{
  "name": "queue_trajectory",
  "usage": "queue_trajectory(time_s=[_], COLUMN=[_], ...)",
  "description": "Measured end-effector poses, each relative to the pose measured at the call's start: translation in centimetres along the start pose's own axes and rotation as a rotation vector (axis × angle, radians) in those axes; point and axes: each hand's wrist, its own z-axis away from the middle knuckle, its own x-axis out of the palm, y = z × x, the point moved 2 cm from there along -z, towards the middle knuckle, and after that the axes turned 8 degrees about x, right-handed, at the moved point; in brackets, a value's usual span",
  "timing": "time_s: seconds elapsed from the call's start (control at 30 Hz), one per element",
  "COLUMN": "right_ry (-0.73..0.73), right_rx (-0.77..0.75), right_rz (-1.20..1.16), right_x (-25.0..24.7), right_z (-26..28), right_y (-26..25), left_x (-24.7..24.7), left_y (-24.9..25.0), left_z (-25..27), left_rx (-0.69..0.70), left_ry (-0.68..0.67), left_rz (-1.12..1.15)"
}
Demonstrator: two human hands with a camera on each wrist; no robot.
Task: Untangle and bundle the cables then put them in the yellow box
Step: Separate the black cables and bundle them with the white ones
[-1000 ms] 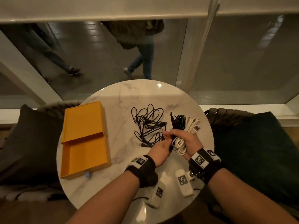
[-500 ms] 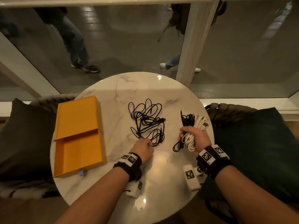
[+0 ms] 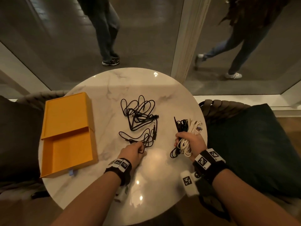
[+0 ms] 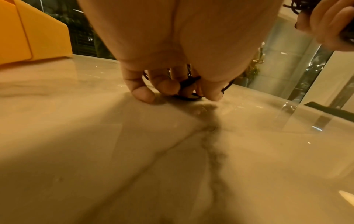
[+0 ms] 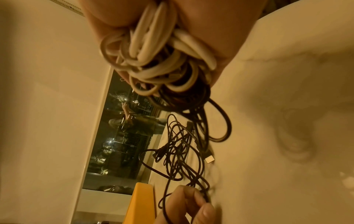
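A loose tangle of black cables (image 3: 140, 118) lies in the middle of the round marble table (image 3: 114, 82). My left hand (image 3: 135, 151) reaches its near edge and pinches a black strand (image 4: 188, 84) against the tabletop. My right hand (image 3: 187, 142) grips a bundle of white cable (image 3: 190, 131) and black cable (image 3: 180, 124) above the table's right side; its loops (image 5: 153, 60) hang below the palm. The yellow box (image 3: 68, 134) lies open at the table's left, its tray slid out toward me.
Dark cushioned chairs (image 3: 254, 144) flank the table left and right. Beyond the far edge is a glass wall with a white pillar (image 3: 190, 38); people (image 3: 104, 30) walk outside. Bare marble stretches between my hands and the near edge.
My hands have parted. The left hand let go of the bundle, moved left to the loose black tangle and took hold of a strand. The right hand carried the bundle rightward.
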Motion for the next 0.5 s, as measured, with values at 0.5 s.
queue_trajectory(time_s=[0.5], right_ry=[-0.055], right_rx=[-0.083], right_rz=[0.216], right_x=[4.6], right_z=[2.3], right_y=[2.4], left_x=[-2.2], left_y=[-3.1], left_z=[4.9], left_rx=[0.01], left_ry=[-0.045], left_rz=[0.06])
